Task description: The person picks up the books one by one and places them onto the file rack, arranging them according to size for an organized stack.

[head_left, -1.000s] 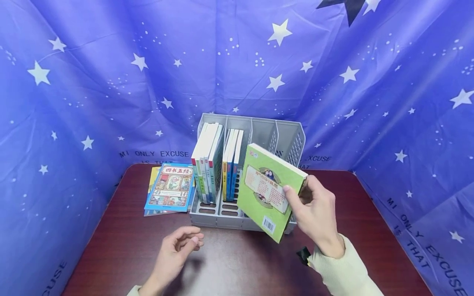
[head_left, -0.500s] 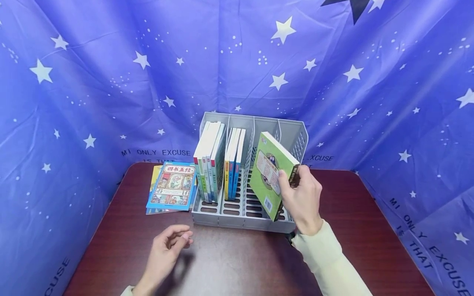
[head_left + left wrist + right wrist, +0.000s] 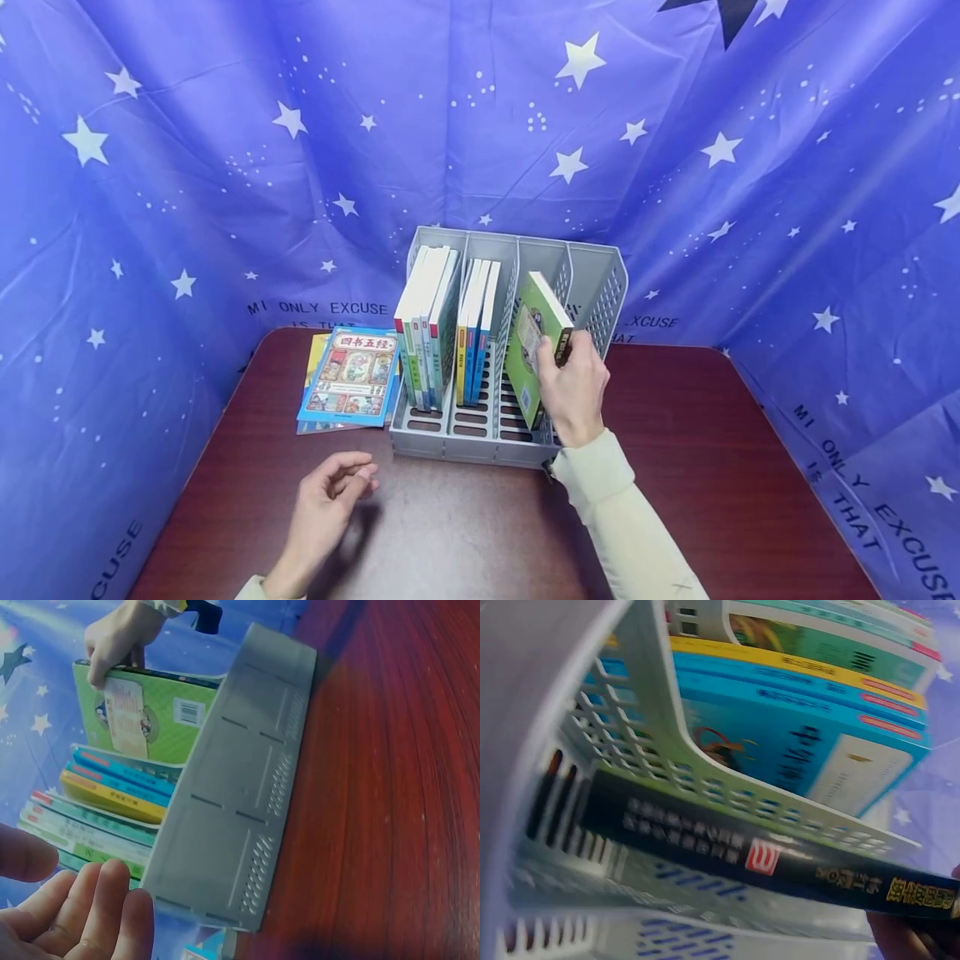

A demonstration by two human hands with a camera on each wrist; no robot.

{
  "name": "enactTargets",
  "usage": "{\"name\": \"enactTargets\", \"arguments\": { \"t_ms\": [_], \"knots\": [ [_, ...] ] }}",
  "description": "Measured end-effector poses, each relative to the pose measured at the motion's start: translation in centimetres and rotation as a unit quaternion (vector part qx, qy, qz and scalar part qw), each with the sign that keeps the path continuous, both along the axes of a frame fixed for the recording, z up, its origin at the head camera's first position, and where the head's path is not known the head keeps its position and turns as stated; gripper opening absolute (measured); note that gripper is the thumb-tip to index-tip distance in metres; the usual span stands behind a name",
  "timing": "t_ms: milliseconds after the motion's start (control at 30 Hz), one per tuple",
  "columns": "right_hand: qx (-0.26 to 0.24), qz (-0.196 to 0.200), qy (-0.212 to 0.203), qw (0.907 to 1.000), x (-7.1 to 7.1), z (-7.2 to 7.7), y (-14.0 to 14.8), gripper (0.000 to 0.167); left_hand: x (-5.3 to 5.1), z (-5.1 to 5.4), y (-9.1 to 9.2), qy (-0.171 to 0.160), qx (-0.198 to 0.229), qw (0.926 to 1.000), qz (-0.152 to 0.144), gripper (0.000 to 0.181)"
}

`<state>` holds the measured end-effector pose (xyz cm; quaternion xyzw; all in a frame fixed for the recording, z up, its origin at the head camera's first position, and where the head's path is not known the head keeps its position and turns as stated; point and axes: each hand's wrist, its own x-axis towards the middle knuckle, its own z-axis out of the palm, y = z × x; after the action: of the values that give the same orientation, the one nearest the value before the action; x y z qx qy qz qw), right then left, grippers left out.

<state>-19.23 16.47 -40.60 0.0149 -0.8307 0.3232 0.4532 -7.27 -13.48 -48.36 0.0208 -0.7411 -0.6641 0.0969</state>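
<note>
My right hand (image 3: 576,387) grips a green book (image 3: 516,379) near the upper part of its spine, thumb on the cover. The book stands upright in the third compartment from the left of a grey book rack (image 3: 468,448). In the right wrist view, its dark spine (image 3: 697,834) runs beside a perforated divider, and the hand shows only at the right edge. My left hand (image 3: 321,504) is held over the table in front of the rack's left end. Its fingers are loosely bent, with nothing in them. Whether the book touches the rack floor cannot be told.
Several books (image 3: 423,308) stand in the first compartment, and blue and yellow books (image 3: 472,333) in the second. A small pile with a blue-edged book (image 3: 352,375) on top lies left of the rack. A starry blue curtain (image 3: 360,167) surrounds the dark red table (image 3: 690,467).
My right hand has brought the green book left and back, turning it edge-on and lowering it into the third compartment. My left hand has drawn slightly left and away from the rack.
</note>
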Motion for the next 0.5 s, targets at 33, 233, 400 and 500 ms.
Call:
{"name": "enactTargets", "arguments": {
  "t_ms": [33, 233, 400, 500],
  "knots": [
    [-0.001, 0.0, 0.002, 1.0, -0.2, -0.3, -0.2, 0.024, -0.1, -0.1, -0.1, -0.002, -0.002, 1.0, 0.003, 0.015],
    [-0.018, 0.002, 0.005, 0.9998, -1.9, -1.8, -1.2, 0.023, -1.3, -0.6, -0.8, -0.017, -0.011, 0.9997, 0.012, 0.017],
    [-0.062, 0.0, 0.0, 0.9981, -3.2, -3.3, -1.8, 0.022, -2.1, -1.0, -1.4, -0.045, -0.012, 0.9988, 0.016, 0.02],
    [-0.091, -0.005, -0.001, 0.9958, -3.8, -3.9, -2.3, 0.021, -2.4, -1.2, -1.7, -0.056, -0.01, 0.9982, 0.02, 0.021]
  ]
}}
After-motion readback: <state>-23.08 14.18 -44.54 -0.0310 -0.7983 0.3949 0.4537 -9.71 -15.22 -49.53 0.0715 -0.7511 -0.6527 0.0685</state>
